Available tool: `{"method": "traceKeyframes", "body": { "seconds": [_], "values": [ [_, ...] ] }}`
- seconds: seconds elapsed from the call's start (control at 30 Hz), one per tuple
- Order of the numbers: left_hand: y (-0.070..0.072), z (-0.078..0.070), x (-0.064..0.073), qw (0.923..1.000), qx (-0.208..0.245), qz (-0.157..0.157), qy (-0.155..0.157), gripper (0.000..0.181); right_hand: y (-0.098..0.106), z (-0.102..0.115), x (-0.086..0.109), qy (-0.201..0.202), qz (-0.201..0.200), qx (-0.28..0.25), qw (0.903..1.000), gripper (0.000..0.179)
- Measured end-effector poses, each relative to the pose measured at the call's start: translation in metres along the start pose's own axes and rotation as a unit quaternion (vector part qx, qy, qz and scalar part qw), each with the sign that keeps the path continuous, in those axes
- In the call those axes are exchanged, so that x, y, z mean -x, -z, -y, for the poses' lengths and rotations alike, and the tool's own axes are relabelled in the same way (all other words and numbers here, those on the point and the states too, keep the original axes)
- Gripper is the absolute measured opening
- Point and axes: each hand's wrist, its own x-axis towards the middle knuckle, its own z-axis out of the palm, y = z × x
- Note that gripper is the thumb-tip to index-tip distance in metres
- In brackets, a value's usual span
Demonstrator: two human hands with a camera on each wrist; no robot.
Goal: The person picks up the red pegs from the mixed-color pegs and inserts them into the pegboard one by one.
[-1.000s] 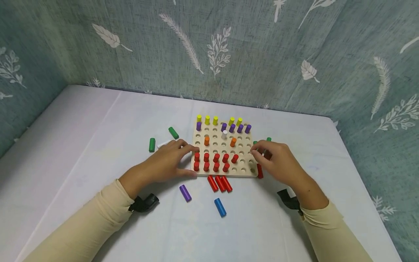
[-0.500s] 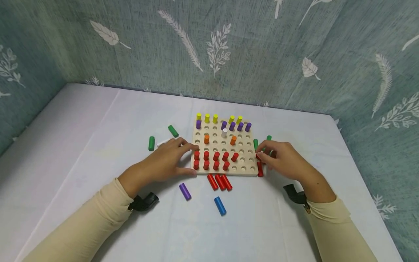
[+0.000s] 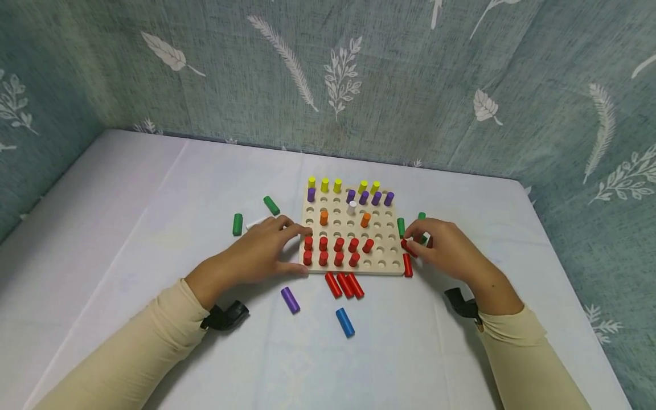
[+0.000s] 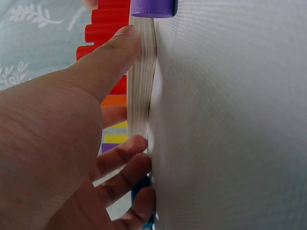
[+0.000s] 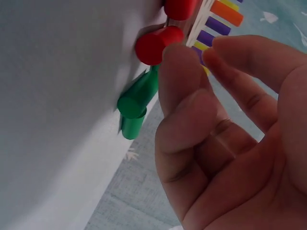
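My left hand (image 3: 269, 250) rests at the left side of a wooden pegboard (image 3: 376, 233), thumb (image 4: 125, 40) against its edge at the near corner. Its index finger reaches onto the board beside the red pegs (image 3: 323, 244), which stand in two near rows. Off the board's right edge, my right hand (image 3: 435, 242) is bent over a red peg (image 3: 408, 247) lying on its side. In the right wrist view, a fingertip overlaps the end of this peg (image 5: 151, 48), with thumb and index finger apart. Another red peg (image 3: 408, 265) lies just nearer.
Yellow (image 3: 325, 185), purple (image 3: 363, 198), white (image 3: 352, 208) and orange pegs (image 3: 365, 220) stand in the board. Several red pegs (image 3: 333, 285), a purple peg (image 3: 290, 300) and a blue peg (image 3: 345, 323) lie in front. Green pegs (image 3: 238, 224) lie on both sides, with a white one behind my left hand.
My right hand has moved right, from over the board's right edge to the red peg lying beside it. My left hand stays where it was.
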Motion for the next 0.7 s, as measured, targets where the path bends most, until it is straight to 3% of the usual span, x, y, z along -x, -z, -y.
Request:
{"method": "traceKeyframes", "body": {
  "seconds": [0.37,0.7],
  "values": [
    [-0.0018,0.0021,-0.0010,1.0000,0.001,-0.002,-0.002,0.079,-0.0058,-0.0053,-0.0055,-0.018,0.005,0.022,0.9996,0.020],
    [-0.0021,0.0017,-0.0009,1.0000,0.000,0.000,-0.002,0.079,-0.0093,-0.0076,-0.0058,-0.008,0.011,0.040,0.9991,0.021]
  ]
}}
